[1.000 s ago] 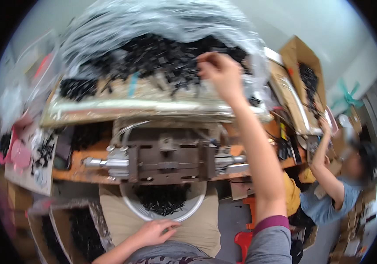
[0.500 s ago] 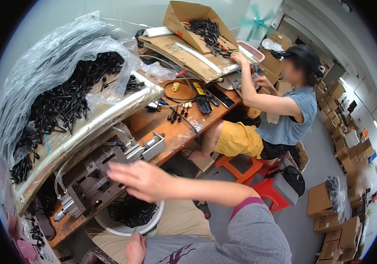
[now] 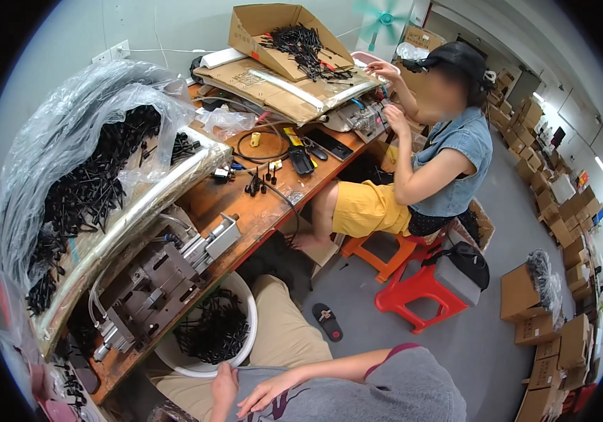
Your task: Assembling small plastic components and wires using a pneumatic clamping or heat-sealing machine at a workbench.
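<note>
My left hand (image 3: 225, 385) is at my lap beside the near rim of a white basket (image 3: 251, 309). Its fingers are curled closed; what they hold, if anything, is hidden. My right hand (image 3: 267, 394) hangs over my grey shirt, just right of the left hand, fingers stretched and holding nothing visible. Many small black plastic pieces (image 3: 213, 330) fill the basket, which stands between my legs under the table edge. Beyond it, a metal clamping fixture (image 3: 154, 288) with air cylinders and tubes sits on the wooden table (image 3: 273, 204), with neither hand touching it.
A plastic-lined heap of black pieces (image 3: 97, 179) rises behind the fixture. Farther right, a co-worker (image 3: 449, 155) sits at another fixture (image 3: 363, 119), near an open carton (image 3: 273, 56) of black pieces. Red stool (image 3: 421, 295), sandal (image 3: 327, 321) and stacked cartons (image 3: 554, 352) stand at right.
My right hand has drawn back from over the fixture to my lap, next to the left hand. The view has shifted, and the co-worker's hands have changed position.
</note>
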Demonstrator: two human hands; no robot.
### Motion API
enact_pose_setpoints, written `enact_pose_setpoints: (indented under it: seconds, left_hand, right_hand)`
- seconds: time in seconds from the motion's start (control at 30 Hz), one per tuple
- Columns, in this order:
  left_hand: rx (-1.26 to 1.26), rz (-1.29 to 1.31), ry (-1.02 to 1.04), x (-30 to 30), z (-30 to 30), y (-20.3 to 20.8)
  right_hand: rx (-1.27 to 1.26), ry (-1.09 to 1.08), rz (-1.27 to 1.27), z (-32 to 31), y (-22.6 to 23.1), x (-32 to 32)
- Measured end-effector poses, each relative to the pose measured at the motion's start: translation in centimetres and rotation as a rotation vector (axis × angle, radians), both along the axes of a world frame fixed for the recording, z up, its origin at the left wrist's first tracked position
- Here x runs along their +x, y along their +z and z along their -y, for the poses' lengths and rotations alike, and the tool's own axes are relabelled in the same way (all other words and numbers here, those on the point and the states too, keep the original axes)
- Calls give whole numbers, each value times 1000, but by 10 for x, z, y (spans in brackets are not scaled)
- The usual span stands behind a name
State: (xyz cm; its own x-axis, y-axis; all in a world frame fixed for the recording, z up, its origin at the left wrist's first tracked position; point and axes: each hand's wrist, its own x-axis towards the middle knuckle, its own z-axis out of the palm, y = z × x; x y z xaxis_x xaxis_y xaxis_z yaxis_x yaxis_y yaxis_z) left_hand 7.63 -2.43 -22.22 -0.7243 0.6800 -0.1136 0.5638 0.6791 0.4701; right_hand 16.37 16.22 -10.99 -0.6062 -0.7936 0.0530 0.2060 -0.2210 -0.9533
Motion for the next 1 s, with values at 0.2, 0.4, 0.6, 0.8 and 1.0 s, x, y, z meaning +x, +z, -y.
enact_pose_setpoints:
  seconds: [0.2, 0.4, 0.6, 0.8, 1.0]
  left_hand:
    - [47, 77, -4, 1, -3, 4]
    - [131, 183, 20, 4, -6, 25]
    - [311, 542, 107, 2, -9, 51]
    - [464, 385, 220, 7, -12, 70]
    - [698, 652, 70, 17, -18, 78]
  right_hand:
    - [64, 84, -199, 13, -45, -15]
    - [136, 34, -131, -21, -39, 5]
    - [284, -127, -367, -5, -38, 0]
    - [432, -615, -301, -19, -25, 16]
    - [694, -760, -873, -79, 50, -57]
